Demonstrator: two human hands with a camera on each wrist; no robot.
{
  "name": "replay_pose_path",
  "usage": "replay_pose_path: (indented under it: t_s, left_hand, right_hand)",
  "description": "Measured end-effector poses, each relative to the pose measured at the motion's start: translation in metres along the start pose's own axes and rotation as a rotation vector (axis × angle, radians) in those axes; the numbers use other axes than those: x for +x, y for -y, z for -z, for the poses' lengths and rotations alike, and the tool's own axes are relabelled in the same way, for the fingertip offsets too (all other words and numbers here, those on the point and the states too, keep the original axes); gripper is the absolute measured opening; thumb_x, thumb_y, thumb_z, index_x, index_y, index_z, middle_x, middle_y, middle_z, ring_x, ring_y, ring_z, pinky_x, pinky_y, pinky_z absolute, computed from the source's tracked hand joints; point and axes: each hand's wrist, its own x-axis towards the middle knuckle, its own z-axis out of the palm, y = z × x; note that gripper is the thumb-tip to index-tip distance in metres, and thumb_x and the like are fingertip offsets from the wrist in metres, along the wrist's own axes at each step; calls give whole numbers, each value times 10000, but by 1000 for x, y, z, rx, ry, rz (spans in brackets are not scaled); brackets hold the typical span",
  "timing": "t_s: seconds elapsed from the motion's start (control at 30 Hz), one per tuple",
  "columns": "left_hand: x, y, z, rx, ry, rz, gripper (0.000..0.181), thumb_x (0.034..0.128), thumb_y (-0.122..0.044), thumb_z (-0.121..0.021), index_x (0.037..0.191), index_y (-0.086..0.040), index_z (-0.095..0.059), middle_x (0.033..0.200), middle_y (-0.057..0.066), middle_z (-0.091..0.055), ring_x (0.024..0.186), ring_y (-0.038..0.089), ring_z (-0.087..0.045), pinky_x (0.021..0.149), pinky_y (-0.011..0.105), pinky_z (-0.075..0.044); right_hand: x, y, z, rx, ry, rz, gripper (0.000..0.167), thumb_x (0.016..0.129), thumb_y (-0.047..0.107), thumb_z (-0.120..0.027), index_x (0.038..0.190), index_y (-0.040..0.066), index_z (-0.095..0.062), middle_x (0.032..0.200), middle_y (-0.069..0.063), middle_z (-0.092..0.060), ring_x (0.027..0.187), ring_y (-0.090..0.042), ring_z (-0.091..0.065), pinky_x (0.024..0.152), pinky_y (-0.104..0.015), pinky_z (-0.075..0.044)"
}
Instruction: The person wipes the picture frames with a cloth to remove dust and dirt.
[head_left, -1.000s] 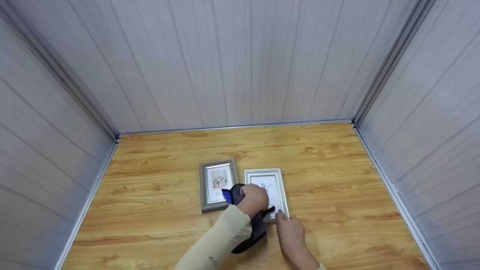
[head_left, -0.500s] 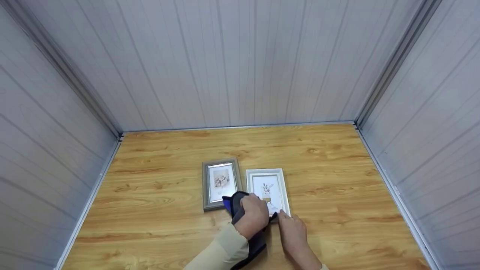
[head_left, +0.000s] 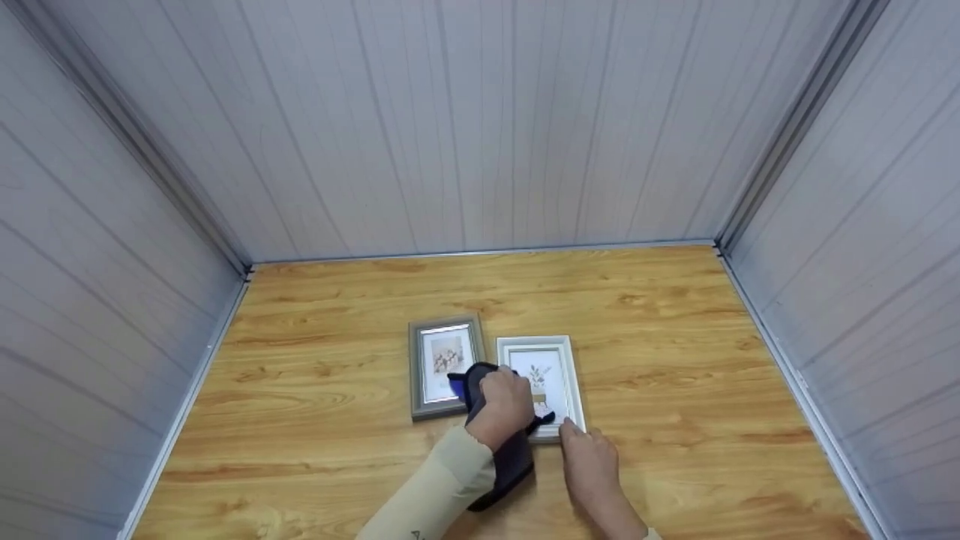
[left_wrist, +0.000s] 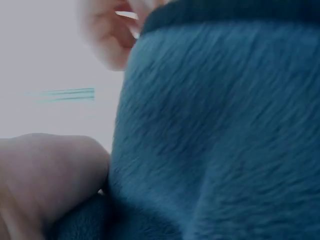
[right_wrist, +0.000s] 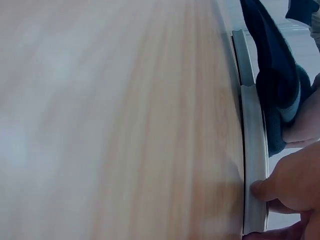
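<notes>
In the head view my left hand [head_left: 506,401] grips a bunched dark grey-blue cloth [head_left: 512,457] with black edging. The cloth lies over the lower left part of a white picture frame [head_left: 574,382] with a plant print. Fleecy blue cloth [left_wrist: 215,115] fills most of the left wrist view. My right hand [head_left: 592,465] holds that frame by its lower right corner, a fingertip pressed on its outer side in the right wrist view. A grey picture frame [head_left: 417,375] with a flower print lies flat to the left, its lower right corner partly covered by the cloth.
Both frames lie on a wood-grain tabletop [head_left: 315,375]. Pale panel walls close it in at the back [head_left: 480,150], the left [head_left: 112,300] and the right [head_left: 847,300], with metal strips along their lower edges.
My left hand and the cloth slid down the white frame toward me, then back up over it. My right hand stays at the corner. The head view has shifted slightly.
</notes>
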Motion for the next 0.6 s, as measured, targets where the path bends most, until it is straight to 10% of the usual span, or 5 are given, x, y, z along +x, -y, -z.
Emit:
replay_pose_path:
  t_s: [0.27, 0.6]
  left_hand:
    - [-31, 5, -6, -98, 29, -146, 294, 825, -379, -643, 840, -95, -718, 877, 81, -629, 812, 182, -599, 564, 358, -503]
    - [-31, 6, -13, -94, 2, -285, 306, 839, -364, -636, 962, -101, -734, 996, 95, -611, 830, 253, -619, 653, 377, -528]
  right_hand:
    - [0, -8, 0, 67, 33, -14, 152, 716, -10, -720, 839, 71, -679, 589, -98, -632, 490, -291, -507, 393, -396, -412]
    - [9, -17, 5, 199, 204, -26, 196, 758, 60, -770, 696, 153, -609, 536, -30, -530, 476, -260, -501, 402, -373, -380]
